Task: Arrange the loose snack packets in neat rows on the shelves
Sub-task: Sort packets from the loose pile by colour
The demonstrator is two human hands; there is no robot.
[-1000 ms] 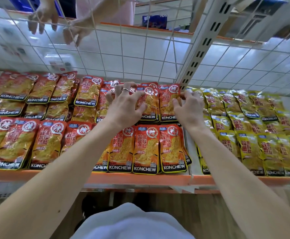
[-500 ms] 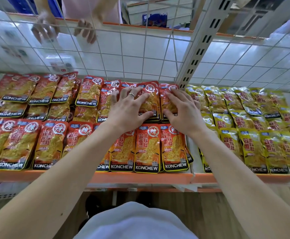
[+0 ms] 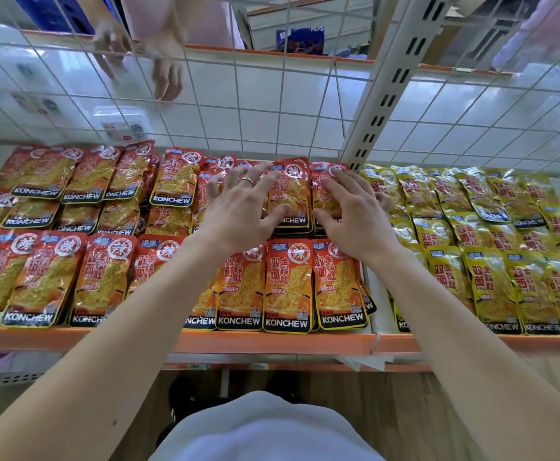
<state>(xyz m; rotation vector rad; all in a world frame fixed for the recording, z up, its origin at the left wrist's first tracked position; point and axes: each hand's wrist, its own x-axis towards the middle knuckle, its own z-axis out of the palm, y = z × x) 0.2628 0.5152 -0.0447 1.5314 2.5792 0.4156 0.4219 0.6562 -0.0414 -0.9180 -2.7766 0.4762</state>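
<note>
Pressing my left hand (image 3: 242, 211) and right hand (image 3: 351, 217) flat, fingers (image 3: 247, 181) spread, gripping nothing, I square the mid-frame red packets (image 3: 292, 194) into line.

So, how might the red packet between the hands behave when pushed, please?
The red packet looks like glossy, crinkled film, so probably floppy and slippery. It overlaps its neighbours, so a push likely slides it over them or drags them along.
</note>
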